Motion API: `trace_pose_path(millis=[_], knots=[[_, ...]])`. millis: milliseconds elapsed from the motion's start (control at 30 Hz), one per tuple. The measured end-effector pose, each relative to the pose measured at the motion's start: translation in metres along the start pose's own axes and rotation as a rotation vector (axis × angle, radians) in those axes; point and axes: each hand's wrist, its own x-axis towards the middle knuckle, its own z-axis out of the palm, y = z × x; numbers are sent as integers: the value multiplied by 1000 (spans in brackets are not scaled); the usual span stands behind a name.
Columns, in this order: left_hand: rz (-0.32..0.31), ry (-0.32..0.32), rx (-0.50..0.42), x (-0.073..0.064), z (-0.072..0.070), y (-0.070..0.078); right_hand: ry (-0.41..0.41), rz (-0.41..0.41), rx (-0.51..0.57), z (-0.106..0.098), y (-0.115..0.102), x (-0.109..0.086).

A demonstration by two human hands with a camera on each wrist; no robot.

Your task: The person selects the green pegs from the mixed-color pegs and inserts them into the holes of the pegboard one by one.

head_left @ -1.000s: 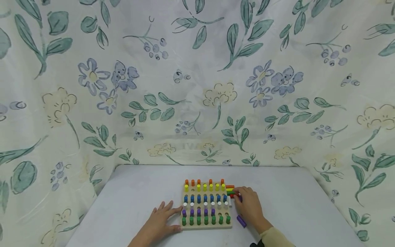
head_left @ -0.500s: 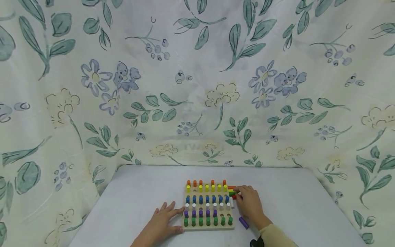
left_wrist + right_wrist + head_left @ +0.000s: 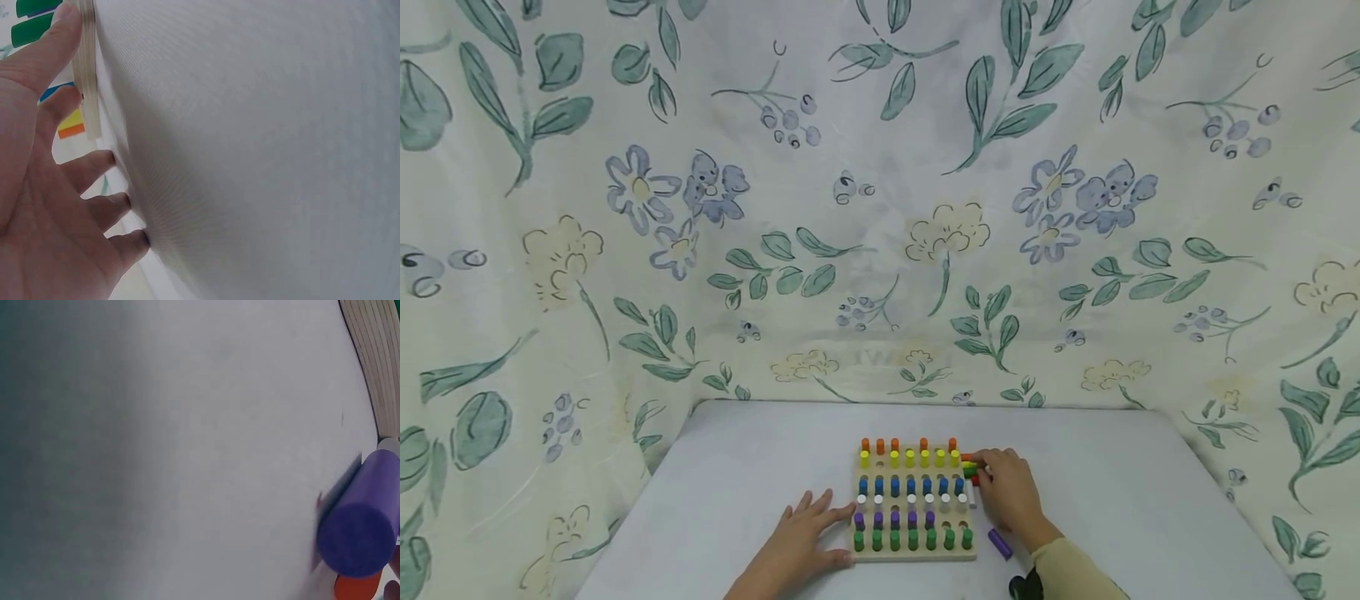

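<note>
A wooden peg board (image 3: 913, 557) stands on the table with rows of orange, yellow, blue, white, purple and green pegs. Several of its holes show no peg. My left hand (image 3: 805, 537) is spread at its left side, thumb and index finger touching the edge; in the left wrist view the other fingertips rest on the white surface. My right hand (image 3: 1011, 492) is over loose pegs beside the board's right side, its fingertips at an orange peg (image 3: 967, 457) and a green peg (image 3: 968, 472). Whether it pinches one is hidden. A purple peg (image 3: 1000, 543) lies near that wrist.
A white peg (image 3: 972, 496) lies along the board's right edge, and a red peg (image 3: 976, 481) is partly covered by my right hand. The white table (image 3: 737, 450) ends at a floral curtain (image 3: 880, 333) behind.
The whole head view has shifted slightly, so everything sits further right. Near the right fingertips, a purple peg seen one second ago is out of sight. My left hand keeps its place at the board.
</note>
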Motion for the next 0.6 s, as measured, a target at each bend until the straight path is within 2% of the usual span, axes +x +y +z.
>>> trace_pose_path(millis=[367,600], knots=[[-3,-5,-2,0,-1,1,-92,34,100,-3,-1,3],[10,-5,0,0,0,-1,-128,66,108,-1,0,4]])
